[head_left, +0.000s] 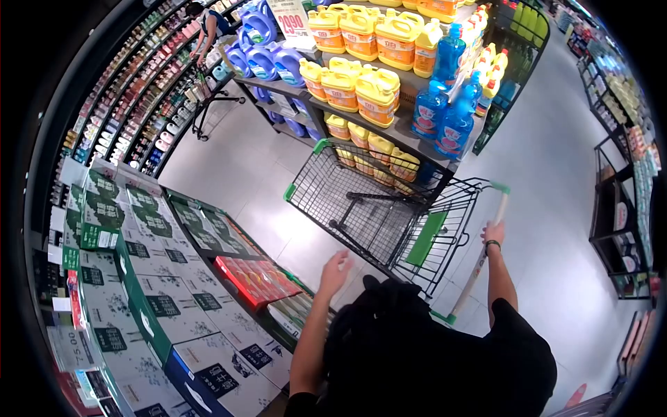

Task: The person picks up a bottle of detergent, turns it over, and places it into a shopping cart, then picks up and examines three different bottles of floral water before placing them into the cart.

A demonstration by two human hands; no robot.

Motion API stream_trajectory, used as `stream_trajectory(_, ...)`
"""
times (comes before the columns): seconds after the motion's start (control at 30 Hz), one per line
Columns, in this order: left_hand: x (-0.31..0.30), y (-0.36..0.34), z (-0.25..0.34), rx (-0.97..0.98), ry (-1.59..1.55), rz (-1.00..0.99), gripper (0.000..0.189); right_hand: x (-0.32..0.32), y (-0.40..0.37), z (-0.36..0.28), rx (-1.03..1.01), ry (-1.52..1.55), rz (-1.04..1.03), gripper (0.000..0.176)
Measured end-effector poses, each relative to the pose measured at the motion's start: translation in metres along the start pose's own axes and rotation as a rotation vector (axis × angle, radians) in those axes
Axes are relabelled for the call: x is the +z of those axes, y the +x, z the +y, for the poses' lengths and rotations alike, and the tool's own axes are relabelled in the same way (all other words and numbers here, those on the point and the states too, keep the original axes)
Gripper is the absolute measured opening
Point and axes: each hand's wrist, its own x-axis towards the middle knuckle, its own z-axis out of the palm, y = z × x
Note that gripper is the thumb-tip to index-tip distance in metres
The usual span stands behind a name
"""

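My right hand (494, 233) is wrapped round the handle (476, 267) of a shopping cart (345, 197). The cart is a dark wire basket with green corners and a green panel (426, 238), and I see nothing in its basket. My left hand (336, 272) is raised in the air, apart from the cart, with nothing in it. Its fingers are slightly bent and a little blurred. To its left lie red boxes (258, 279) on a low display.
White and green cartons (182, 306) are stacked at the left. Ahead, a shelf holds yellow jugs (377, 96), blue bottles (455, 130) and purple jugs (262, 62). Another person (210, 29) stands by the far shelves with a cart (203, 104). More shelves (617, 215) line the right aisle.
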Motion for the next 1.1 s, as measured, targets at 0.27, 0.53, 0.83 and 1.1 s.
stream_trajectory(0.27,-0.035,0.157,0.075,0.14,-0.235,-0.138,0.039,0.022,0.018,0.014,-0.095,-0.306,0.186,0.035)
stream_trajectory(0.53,-0.08,0.339,0.19,0.644,0.109,-0.194,0.035,0.038,-0.116,-0.046,-0.348,-0.419,0.637,0.055)
stream_trajectory(0.83,-0.111,0.491,0.245,0.896,0.222,-0.163,0.035,0.172,-0.333,-0.023,0.186,-0.312,0.791,0.048)
stream_trajectory(1.1,-0.068,0.583,0.237,1.151,0.418,-0.125,0.045,0.236,-0.429,-0.016,0.366,-0.33,0.957,0.038)
